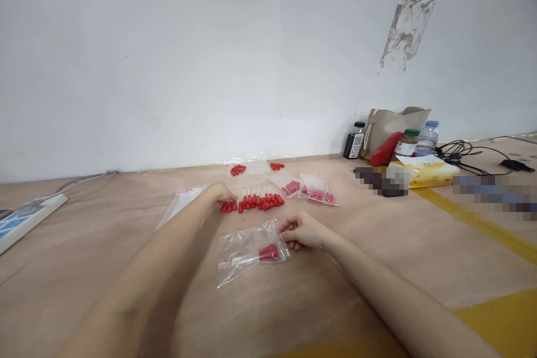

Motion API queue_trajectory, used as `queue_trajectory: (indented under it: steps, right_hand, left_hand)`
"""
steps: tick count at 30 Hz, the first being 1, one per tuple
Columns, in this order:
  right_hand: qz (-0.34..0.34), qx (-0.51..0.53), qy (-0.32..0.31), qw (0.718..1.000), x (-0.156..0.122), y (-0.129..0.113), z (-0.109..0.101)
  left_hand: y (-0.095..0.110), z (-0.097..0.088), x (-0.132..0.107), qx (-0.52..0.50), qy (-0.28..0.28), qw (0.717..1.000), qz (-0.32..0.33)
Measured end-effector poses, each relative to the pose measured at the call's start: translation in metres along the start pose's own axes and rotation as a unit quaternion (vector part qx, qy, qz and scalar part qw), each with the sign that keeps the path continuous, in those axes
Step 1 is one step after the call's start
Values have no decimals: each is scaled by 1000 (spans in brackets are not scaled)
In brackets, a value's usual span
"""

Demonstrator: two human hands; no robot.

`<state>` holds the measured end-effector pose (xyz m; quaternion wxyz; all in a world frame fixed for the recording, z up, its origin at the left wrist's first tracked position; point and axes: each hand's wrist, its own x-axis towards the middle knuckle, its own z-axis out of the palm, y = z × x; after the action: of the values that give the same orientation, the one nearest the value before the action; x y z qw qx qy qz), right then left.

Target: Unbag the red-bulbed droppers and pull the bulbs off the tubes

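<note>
A row of droppers with red rubber bulbs and thin clear stems (262, 201) lies on the table, bulbs toward me. My left hand (221, 194) is at the row's left end, its fingers closed in a pinch on a dropper there; the fingertips are partly hidden. Nearer to me lies a clear zip bag (239, 243) with a few red-bulbed droppers (268, 251) inside. My right hand (300, 231) pinches the bag's right edge, by the red zip strip.
Behind the row are a filled dropper bag (319, 191), another bag of droppers (289, 185) and red bulbs (238, 170) near the wall. Flat clear bags (178, 204) lie left. A power strip (31, 218) stands far left; bottles (356, 140), a tissue pack (432, 172) and cables are right.
</note>
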<state>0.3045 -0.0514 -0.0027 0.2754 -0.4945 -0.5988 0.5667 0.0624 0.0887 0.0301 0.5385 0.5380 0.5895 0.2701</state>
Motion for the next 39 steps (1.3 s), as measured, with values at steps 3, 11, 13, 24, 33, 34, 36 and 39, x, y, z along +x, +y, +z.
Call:
queue_trajectory:
  steps: [3,11,13,24,33,34,36,39]
  right_hand:
    - [-30,4,-17,999,-2,-1,2]
    - [-67,-1,-73,995,2,9,6]
    - [-69,-3,-80,994,3,10,5]
    - [-165,-98,-101,976,-6,2,13]
    - [-205,-196,-47,958,-14,0,24]
    - [-190,-163,-55,967,-13,1,25]
    - [-162,-102,-73,979,-10,3,26]
    - [-124,-40,-116,985,-6,4,21]
  left_hand:
    - [1,2,-7,62,63,994,-68]
    - [5,5,-31,136,123,982,49]
    - [-1,9,-50,144,133,973,123]
    - [-77,63,-163,392,-82,851,340]
    - [-73,59,-155,473,-108,797,359]
    - [-74,58,-155,479,-107,794,360]
    - [-75,58,-156,484,-106,790,361]
    - [-75,57,-157,486,-111,791,354]
